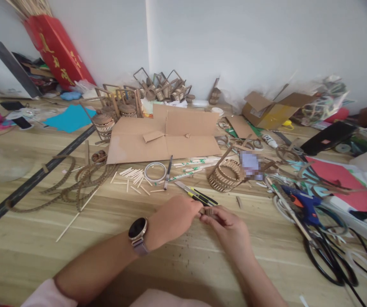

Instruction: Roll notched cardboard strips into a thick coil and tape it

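Observation:
My left hand (177, 216), with a watch on its wrist, and my right hand (231, 232) meet low over the table. Their closed fingers pinch a small brown piece (208, 210) between them; most of it is covered, and its kind cannot be made out. Just beyond the fingers lie yellow-and-black utility knives (205, 197), one with its blade out. Past them stands a small woven basket (223, 175) of brown and pale strips. A black pen (168, 172), a roll of tape (155, 172) and several short wooden sticks (132, 175) lie to the left. Dark crumbs dot the table below my hands.
Flattened cardboard (138, 147) lies ahead, with finished small baskets (129, 108) behind. Curled brown strips (81, 187) spread on the left. At right are a blue glue gun (307, 205), black-handled scissors (326, 264), cables and red paper (340, 183). An open box (271, 113) stands at back right.

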Available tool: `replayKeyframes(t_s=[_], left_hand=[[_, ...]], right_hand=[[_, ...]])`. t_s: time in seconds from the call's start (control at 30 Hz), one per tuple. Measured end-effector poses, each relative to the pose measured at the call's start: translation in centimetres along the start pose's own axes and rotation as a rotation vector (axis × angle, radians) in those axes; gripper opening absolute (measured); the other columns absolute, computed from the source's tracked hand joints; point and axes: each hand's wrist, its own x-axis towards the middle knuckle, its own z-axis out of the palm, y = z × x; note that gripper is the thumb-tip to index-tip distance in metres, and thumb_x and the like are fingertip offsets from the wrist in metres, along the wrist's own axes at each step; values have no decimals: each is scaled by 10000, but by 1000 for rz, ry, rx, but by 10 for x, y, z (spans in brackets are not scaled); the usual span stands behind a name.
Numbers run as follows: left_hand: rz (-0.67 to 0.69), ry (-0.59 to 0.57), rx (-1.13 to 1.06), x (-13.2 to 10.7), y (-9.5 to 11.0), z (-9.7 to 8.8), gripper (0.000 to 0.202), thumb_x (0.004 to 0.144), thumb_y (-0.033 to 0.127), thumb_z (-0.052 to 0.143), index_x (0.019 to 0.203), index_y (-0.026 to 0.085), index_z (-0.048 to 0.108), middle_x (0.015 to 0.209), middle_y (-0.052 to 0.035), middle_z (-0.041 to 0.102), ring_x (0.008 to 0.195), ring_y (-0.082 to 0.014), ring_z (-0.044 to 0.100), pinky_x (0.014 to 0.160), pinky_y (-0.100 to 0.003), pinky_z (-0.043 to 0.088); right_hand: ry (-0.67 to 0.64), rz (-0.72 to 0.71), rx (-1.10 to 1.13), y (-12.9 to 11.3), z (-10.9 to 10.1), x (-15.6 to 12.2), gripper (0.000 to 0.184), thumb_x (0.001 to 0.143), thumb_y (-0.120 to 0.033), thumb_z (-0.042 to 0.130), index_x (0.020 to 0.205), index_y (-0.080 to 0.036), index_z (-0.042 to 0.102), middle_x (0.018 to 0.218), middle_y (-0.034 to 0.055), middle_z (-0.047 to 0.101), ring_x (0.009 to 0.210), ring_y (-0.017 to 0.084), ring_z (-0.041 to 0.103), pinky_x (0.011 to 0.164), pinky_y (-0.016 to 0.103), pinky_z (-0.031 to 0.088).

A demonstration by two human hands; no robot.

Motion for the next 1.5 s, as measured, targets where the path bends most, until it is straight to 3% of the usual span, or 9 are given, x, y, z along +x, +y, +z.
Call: replayKeyframes(t_s=[0.17,0.37,0.47,0.9,1.1,1.2,1.33,1.43,1.5], left_hand=[[50,-25,102,0,-1,-1,161,936,56,509,890,134,641,827,-79,717,751,-223,687,669,-297,508],[65,147,50,4,-1,7,327,984,128,504,1308,170,490,1147,-98,684,1071,-234,646,890,-359,532],[51,218,34,3,5,14,228,971,146,545,1198,171,537,1223,-104,637,1134,-239,611,954,-378,518],[-5,131,56,3,9,21,72,956,123,543,1002,152,590,1045,-101,652,968,-255,623,837,-380,527],[-14,129,-33,4,5,19,49,920,145,589,928,158,636,989,-83,680,943,-238,624,831,-336,492],[-11,120,-79,8,1,11,99,890,128,586,825,165,651,855,-49,683,814,-206,625,725,-286,466],[39,82,-136,13,-2,-20,120,832,127,618,730,180,651,718,1,649,700,-166,591,641,-248,421],[187,0,-286,-9,5,-33,59,823,168,653,838,198,701,766,7,671,703,-149,607,684,-245,464],[233,-14,-426,-47,16,-21,124,869,270,661,981,262,714,867,9,709,790,-170,652,770,-276,510]], right_hand=[[3,30,37,2,2,0,84,692,-305,746,653,-231,744,655,24,697,620,186,609,605,274,467],[36,147,207,11,3,0,358,742,-564,716,714,-207,711,669,55,734,621,227,690,602,329,562],[55,180,265,15,3,1,402,716,-609,724,703,-208,701,656,50,733,612,226,689,600,339,568],[28,209,238,10,10,2,470,595,-606,809,544,-187,602,474,5,604,454,137,504,469,251,396],[-11,169,163,9,4,3,551,687,-703,683,507,-194,573,444,12,584,442,131,474,481,252,372],[-39,139,140,6,1,4,566,729,-731,619,543,-196,601,464,19,605,460,146,510,492,255,394],[-53,98,123,4,-1,5,581,789,-732,548,580,-195,621,483,20,616,483,159,553,522,263,434],[-52,74,107,5,0,4,563,819,-700,539,593,-193,630,511,15,623,511,159,570,539,260,448],[-58,69,97,7,2,4,544,831,-675,540,605,-191,640,522,11,622,512,154,572,530,252,448]])
